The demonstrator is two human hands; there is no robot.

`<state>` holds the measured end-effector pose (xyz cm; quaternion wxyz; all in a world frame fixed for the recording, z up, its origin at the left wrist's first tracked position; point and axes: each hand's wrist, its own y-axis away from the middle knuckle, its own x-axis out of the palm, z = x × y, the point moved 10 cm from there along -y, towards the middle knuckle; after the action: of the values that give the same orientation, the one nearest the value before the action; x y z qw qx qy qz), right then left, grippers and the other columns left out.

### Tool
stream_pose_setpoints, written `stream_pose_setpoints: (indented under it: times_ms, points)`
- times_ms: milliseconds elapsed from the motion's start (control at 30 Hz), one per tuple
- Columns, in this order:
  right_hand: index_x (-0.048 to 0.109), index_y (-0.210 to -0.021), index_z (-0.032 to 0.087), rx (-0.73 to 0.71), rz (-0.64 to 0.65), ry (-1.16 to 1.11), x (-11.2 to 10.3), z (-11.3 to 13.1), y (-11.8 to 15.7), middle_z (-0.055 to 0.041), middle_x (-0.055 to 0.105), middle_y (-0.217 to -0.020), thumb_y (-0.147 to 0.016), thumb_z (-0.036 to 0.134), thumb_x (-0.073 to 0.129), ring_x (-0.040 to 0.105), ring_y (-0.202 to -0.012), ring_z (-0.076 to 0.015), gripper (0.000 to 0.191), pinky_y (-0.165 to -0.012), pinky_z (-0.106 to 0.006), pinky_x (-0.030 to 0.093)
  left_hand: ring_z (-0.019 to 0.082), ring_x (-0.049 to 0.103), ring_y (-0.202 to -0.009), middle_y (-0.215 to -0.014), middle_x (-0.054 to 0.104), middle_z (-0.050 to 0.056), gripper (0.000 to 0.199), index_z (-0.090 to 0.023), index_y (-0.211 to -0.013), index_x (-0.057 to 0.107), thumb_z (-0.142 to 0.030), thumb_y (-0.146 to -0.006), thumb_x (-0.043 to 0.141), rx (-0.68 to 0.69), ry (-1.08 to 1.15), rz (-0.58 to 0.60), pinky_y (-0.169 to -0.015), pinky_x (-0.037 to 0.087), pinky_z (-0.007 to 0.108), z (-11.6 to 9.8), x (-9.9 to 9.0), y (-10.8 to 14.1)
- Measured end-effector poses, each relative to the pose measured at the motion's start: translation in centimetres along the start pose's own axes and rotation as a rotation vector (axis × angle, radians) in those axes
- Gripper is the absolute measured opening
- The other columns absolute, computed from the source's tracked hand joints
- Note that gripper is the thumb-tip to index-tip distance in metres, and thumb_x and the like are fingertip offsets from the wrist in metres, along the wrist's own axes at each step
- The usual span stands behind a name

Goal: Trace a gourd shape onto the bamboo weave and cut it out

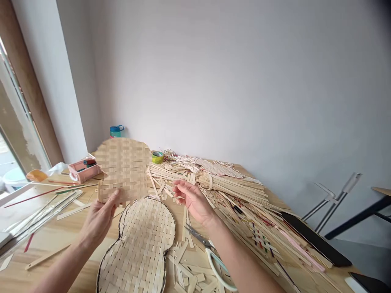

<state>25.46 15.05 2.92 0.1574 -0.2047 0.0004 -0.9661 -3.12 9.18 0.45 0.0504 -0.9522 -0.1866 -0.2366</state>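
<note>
My left hand (103, 213) grips the lower edge of a woven bamboo-strip panel (124, 167) with a rounded top, its thumb on the near face. The panel is raised above the table. Below it lies a larger gourd-shaped woven piece (139, 248) with a dark line along its edge. To the right, my right hand (193, 199) is in the air with curled, slightly parted fingers and nothing visible in them. Scissors (210, 252) with pale handles lie on the table, partly behind my right forearm.
Bundled pale strips (235, 187) cover the table's right side, with offcuts (189, 270) near the scissors. A pink basket (84, 170), blue bottle (115, 131) and green tape roll (157, 157) stand towards the back. A black flat object (316, 240) lies at the right edge.
</note>
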Motion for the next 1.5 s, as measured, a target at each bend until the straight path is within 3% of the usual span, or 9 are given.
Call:
stream_pose_setpoints:
  times_ms: [100,200,433,633,800,1133,1300,1500]
  points:
    - [0.080,-0.093,0.020,0.006,-0.078,0.024,-1.2,-1.3,-0.4,-0.0034,0.073,-0.085,-0.066,0.045,0.094,0.063,-0.073,-0.0131,0.040,-0.059,-0.023,0.046,0.014,0.067,-0.074,-0.085,0.078,0.004,0.025,-0.017,-0.083,0.082,-0.025,-0.064,0.096,-0.175,0.084,0.049,-0.064,0.057,0.019,2.1,1.4,0.9]
    - [0.080,-0.095,0.021,-0.005,-0.084,0.052,-1.1,-1.9,-0.4,-0.0039,0.074,-0.086,-0.065,0.048,0.094,0.064,-0.073,-0.0135,0.042,-0.058,-0.023,0.046,0.012,0.068,-0.074,-0.087,0.079,0.005,0.018,-0.015,-0.082,0.082,-0.014,-0.068,0.093,-0.286,0.126,0.027,-0.065,0.058,0.017,3.9,1.6,1.7]
    - [0.080,-0.100,0.024,-0.059,-0.025,0.107,0.6,-1.2,0.2,-0.0027,0.072,-0.086,-0.072,0.046,0.089,0.063,-0.073,-0.0129,0.037,-0.059,-0.023,0.046,0.011,0.066,-0.070,-0.082,0.078,0.006,0.011,-0.012,-0.075,0.083,-0.012,-0.070,0.092,-0.404,0.138,0.082,-0.067,0.059,0.017,6.7,1.8,2.3]
    - [0.079,-0.097,0.023,-0.068,-0.003,0.106,1.0,-1.1,0.3,-0.0025,0.071,-0.083,-0.073,0.045,0.088,0.062,-0.070,-0.0125,0.035,-0.057,-0.023,0.044,0.010,0.065,-0.073,-0.085,0.078,0.006,0.032,-0.010,-0.080,0.084,-0.027,-0.057,0.101,-0.410,0.087,0.123,-0.068,0.057,0.015,7.0,2.0,2.3]
    - [0.079,-0.094,0.022,-0.060,-0.024,0.105,0.7,-1.3,0.1,-0.0023,0.071,-0.082,-0.070,0.047,0.089,0.061,-0.068,-0.0120,0.036,-0.056,-0.023,0.044,0.009,0.063,-0.074,-0.083,0.077,0.005,0.039,-0.011,-0.079,0.085,-0.032,-0.051,0.102,-0.399,0.052,0.135,-0.068,0.055,0.014,6.8,2.1,2.3]
    - [0.076,-0.095,0.019,-0.087,-0.156,0.112,-1.0,-0.1,0.2,-0.0029,0.071,-0.087,-0.066,0.051,0.091,0.064,-0.078,-0.0148,0.045,-0.059,-0.022,0.047,0.011,0.064,-0.076,-0.085,0.078,0.005,0.039,-0.014,-0.070,0.082,-0.032,-0.043,0.104,-0.451,0.039,0.087,-0.063,0.052,0.018,6.6,2.6,3.7]
    - [0.075,-0.095,0.020,-0.128,-0.216,0.098,-2.0,1.7,0.2,-0.0013,0.071,-0.089,-0.062,0.052,0.092,0.063,-0.076,-0.0143,0.049,-0.058,-0.022,0.047,0.012,0.065,-0.074,-0.081,0.079,0.005,0.033,-0.018,-0.056,0.076,-0.032,-0.044,0.104,-0.457,0.025,0.143,-0.062,0.052,0.019,6.6,3.0,4.2]
    - [0.075,-0.099,0.021,-0.160,-0.255,0.129,-3.0,2.7,0.2,-0.0017,0.075,-0.091,-0.062,0.053,0.091,0.066,-0.078,-0.0157,0.051,-0.059,-0.022,0.050,0.012,0.065,-0.070,-0.076,0.079,0.005,0.033,-0.019,-0.057,0.077,-0.038,-0.048,0.103,-0.453,-0.030,0.252,-0.062,0.052,0.019,6.5,3.9,4.7]
